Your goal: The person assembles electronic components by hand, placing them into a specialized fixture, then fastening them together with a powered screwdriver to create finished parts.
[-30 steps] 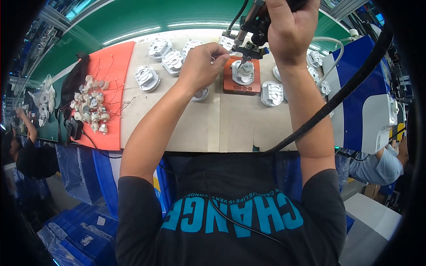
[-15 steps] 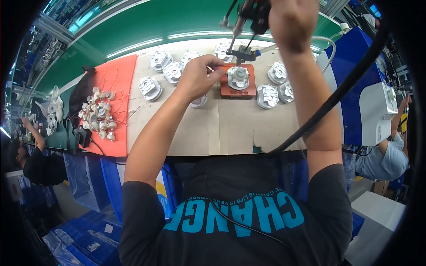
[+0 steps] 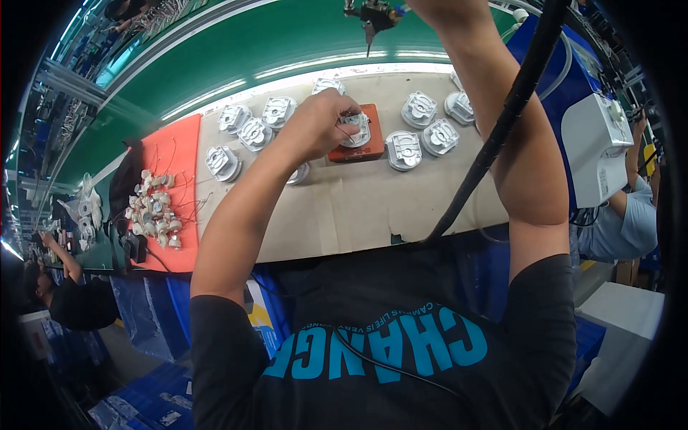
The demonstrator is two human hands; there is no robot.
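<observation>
A white round plastic housing (image 3: pixel 358 137) sits on a red-orange block (image 3: pixel 373 150) at the middle of the bench. My left hand (image 3: pixel 319 123) reaches over the block's left side, its thumb and fingers closed on the edge of that housing. A thin dark wire shows by the fingertips. At the top edge, my right hand (image 3: pixel 446 10) is raised and mostly cut off; its fingers are out of sight. Just left of it hangs the dark head of a powered driver (image 3: pixel 374 18), its tip pointing down, well above the block.
More white housings stand left (image 3: pixel 256 134) and right (image 3: pixel 403 150) of the block. White wired parts (image 3: pixel 156 211) lie heaped on an orange mat (image 3: pixel 188 154). A thick black cable (image 3: pixel 494 147) crosses beside my right forearm. A blue-and-white machine (image 3: pixel 593 143) stands at right.
The driver has lifted away from the housing on the block, up toward the top edge, and my right hand has risen too. My left fingers have moved onto the housing. The view has shifted.
</observation>
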